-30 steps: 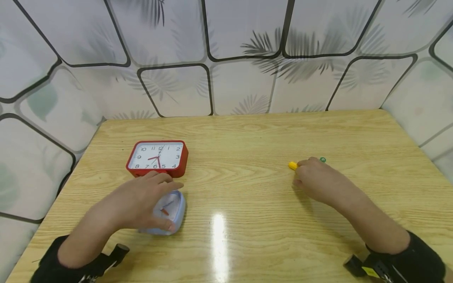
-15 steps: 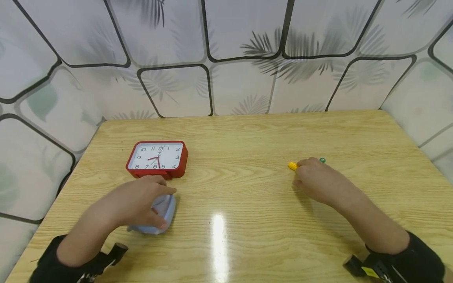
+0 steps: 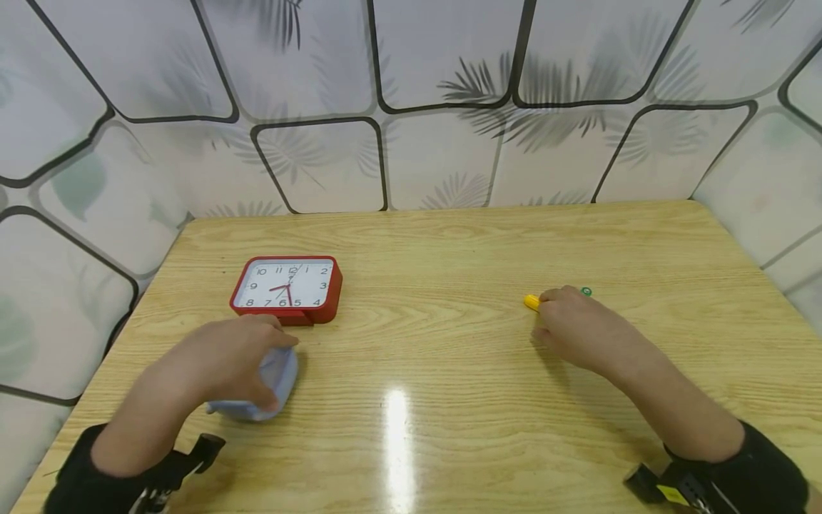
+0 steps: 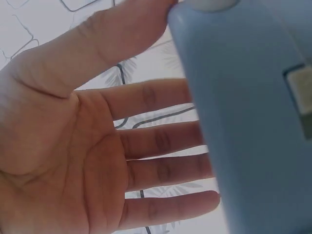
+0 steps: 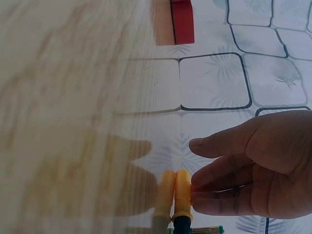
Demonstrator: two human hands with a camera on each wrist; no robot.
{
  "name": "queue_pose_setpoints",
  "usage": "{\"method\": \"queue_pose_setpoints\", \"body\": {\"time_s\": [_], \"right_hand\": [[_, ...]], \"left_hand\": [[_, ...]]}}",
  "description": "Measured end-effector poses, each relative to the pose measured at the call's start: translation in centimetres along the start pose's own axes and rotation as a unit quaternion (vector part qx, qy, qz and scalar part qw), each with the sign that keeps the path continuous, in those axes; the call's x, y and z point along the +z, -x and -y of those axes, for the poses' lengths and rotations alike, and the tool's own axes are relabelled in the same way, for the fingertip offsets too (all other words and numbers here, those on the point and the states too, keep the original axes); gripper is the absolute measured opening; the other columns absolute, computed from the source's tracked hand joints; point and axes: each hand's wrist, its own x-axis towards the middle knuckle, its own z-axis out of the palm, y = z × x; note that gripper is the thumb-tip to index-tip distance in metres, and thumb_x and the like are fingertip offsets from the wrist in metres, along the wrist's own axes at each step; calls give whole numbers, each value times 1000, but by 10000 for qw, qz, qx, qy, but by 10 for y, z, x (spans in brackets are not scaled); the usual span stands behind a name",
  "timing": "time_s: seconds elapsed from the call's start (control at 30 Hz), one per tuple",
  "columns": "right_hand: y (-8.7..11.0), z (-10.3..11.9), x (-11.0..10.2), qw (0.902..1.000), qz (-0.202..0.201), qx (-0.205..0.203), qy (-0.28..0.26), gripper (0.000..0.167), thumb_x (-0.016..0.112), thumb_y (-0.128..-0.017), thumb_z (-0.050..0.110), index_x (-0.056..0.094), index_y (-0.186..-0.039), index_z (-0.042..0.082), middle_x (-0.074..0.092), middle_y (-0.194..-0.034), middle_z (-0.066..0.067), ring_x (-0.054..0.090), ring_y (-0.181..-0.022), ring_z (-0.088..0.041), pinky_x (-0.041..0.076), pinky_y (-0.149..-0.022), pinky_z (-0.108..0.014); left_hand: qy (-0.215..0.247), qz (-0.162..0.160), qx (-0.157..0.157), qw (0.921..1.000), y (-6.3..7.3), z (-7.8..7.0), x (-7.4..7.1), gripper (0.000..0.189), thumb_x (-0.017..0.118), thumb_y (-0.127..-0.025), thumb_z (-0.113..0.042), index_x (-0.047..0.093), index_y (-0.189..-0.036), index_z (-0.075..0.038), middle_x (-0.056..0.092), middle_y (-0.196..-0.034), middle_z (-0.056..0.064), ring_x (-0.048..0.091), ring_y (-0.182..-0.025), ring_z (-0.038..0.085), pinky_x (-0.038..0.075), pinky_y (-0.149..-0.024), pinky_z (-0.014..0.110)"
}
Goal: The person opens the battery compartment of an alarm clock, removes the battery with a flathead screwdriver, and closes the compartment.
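Note:
In the head view my left hand [image 3: 212, 364] holds a small pale blue clock [image 3: 279, 375] between thumb and fingers, covering much of it. The left wrist view shows the clock's plain blue side [image 4: 243, 126], with the thumb at a corner and the fingers reaching to its edge. My right hand [image 3: 574, 328] rests on a yellow-and-black tool [image 3: 531, 302] lying on the table. In the right wrist view the fingertips touch its yellow end [image 5: 182, 192], while the thumb stays apart; its other end is out of frame. A green battery [image 5: 204, 229] lies just by it.
A red rectangular clock [image 3: 285, 285] stands directly behind my left hand. The pale wood table [image 3: 437, 285] stretches between both hands, backed by a patterned wall [image 3: 443, 157]. A glare streak [image 3: 398, 450] marks the front.
My left hand has slid the blue clock left and slightly toward me, away from the middle of the table. The right hand and the red clock keep their places.

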Motion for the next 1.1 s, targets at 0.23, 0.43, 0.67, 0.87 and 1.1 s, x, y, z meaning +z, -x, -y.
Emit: {"method": "queue_pose_setpoints", "body": {"time_s": [0.23, 0.43, 0.67, 0.87, 1.1], "right_hand": [[0, -1, 0, 10000, -21, -34, -9, 30, 81, -91, 8, 68, -64, 11, 72, -91, -12, 67, -86, -33, 61, -77, -47], [-1, -1, 0, 10000, -24, -64, 0, 34, 81, -91, 9, 64, -61, 12, 70, -88, -10, 67, -83, -31, 61, -77, -47], [-2, -2, 1, 9995, -13, -113, 284, 32, 83, -91, 17, 66, -65, 9, 72, -92, -14, 68, -83, -29, 60, -81, -50], [-4, -2, 2, 9992, 61, -21, 387, 32, 80, -94, 21, 66, -68, 9, 73, -106, -23, 67, -96, -38, 57, -88, -54], [-3, -2, 3, 9994, 146, 162, 272, 29, 77, -97, 24, 69, -75, 6, 70, -118, -29, 64, -102, -43, 56, -88, -55]], "left_hand": [[-88, -1026, 84, 9946, -2, -2, -1, 61, 85, -86, -51, 74, -125, -6, 72, -127, 15, 70, -115, 36, 60, -92, 59], [3, -1605, 101, 9870, -7, -4, 0, 76, 75, -95, -53, 59, -145, 2, 58, -146, 31, 59, -132, 50, 54, -101, 67], [331, -1190, -18, 9923, -15, 5, 5, 86, 72, -98, -52, 44, -157, 4, 36, -163, 38, 41, -147, 60, 41, -116, 72], [451, -814, -85, 9956, -19, 13, 8, 90, 69, -99, -54, 39, -160, 5, 31, -167, 36, 32, -151, 60, 36, -118, 73], [553, -531, -99, 9970, -19, 16, 9, 93, 71, -98, -54, 35, -164, 2, 28, -171, 29, 26, -157, 55, 35, -121, 70]]}}
